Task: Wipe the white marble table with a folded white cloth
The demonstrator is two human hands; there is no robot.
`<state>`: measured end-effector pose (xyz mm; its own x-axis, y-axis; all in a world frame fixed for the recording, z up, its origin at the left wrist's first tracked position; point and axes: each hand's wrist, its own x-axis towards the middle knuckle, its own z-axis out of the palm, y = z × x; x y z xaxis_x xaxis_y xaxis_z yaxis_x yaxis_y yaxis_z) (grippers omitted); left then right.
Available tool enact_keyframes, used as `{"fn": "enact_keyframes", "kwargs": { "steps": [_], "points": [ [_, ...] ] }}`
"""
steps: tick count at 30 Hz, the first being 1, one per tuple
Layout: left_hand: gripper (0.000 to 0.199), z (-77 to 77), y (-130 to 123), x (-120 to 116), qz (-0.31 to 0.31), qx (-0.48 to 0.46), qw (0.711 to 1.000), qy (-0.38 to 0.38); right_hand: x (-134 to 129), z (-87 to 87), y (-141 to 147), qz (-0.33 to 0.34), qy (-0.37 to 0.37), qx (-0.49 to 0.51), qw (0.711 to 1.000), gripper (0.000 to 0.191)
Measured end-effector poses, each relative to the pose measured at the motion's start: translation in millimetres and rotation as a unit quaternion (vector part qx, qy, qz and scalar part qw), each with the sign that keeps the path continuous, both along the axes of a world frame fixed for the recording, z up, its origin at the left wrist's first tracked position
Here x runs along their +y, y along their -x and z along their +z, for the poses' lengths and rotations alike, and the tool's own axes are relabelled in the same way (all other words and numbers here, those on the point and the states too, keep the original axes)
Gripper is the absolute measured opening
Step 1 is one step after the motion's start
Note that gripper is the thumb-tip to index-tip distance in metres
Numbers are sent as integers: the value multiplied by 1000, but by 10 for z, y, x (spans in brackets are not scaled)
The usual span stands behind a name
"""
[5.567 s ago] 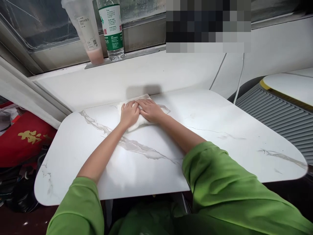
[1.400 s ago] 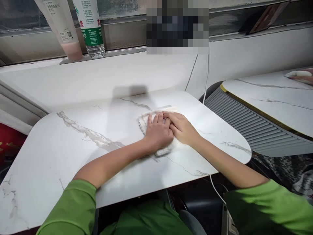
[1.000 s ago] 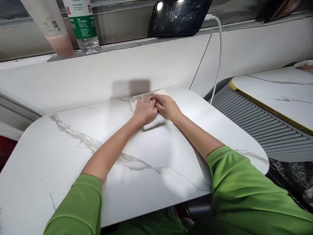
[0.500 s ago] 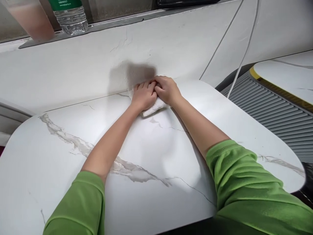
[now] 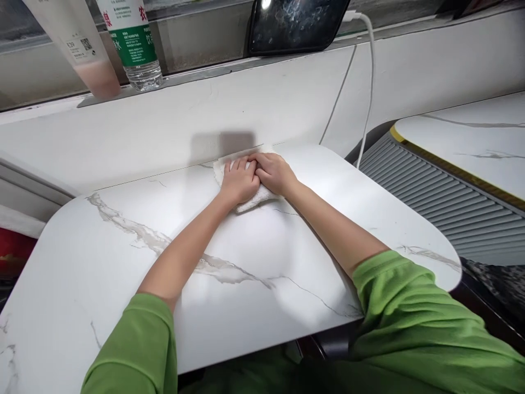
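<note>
A folded white cloth point(image 5: 259, 201) lies on the white marble-patterned table point(image 5: 262, 241), close to the wall. My left hand point(image 5: 241, 181) presses down on it, fingers bent over the cloth and pointing toward the wall. Right beside it, my right hand point(image 5: 275, 174) is curled over the cloth, its fingertips touching the fingers of my left hand. The cloth shows around both hands, its middle hidden under them.
On the ledge above the wall stand a cup with pink drink point(image 5: 96, 74), a water bottle point(image 5: 137, 49) and a dark phone-like device point(image 5: 297, 27) with a white cable point(image 5: 371, 82). Another table point(image 5: 471, 131) with a ribbed grey side point(image 5: 435, 202) is at the right.
The view has tilted up, so more of the ledge and the device shows. Both hands stay together on the cloth, close to the wall; more of its far edge is visible.
</note>
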<state>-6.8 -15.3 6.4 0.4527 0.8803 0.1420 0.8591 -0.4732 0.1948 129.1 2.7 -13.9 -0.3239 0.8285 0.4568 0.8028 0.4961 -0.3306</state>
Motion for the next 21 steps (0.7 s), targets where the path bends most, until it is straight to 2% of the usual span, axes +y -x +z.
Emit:
{"fn": "enact_keyframes", "kwargs": {
  "steps": [4, 9, 12, 15, 18, 21],
  "points": [
    [45, 17, -46, -408, -1, 6, 1000, -8, -397, 7, -118, 61, -5, -6, 998, 41],
    [50, 49, -247, -1137, 8, 26, 1000, 4, -1083, 47, -374, 107, 1, -12, 994, 41],
    [53, 72, -382, -1571, -26, 39, 999, 7, -1554, 50, -545, 90, 15, -19, 996, 41],
    [55, 78, -504, -1904, -70, 43, 997, -2, -1981, 24, -741, 57, 18, -23, 998, 42],
    [55, 67, -629, -2106, -109, 27, 993, -27, -2277, -9, -955, 24, 48, -26, 998, 48],
    [57, 54, -767, -2187, -127, 15, 991, -32, -2409, -24, -1144, 0, 82, -28, 996, 53]
  ]
}}
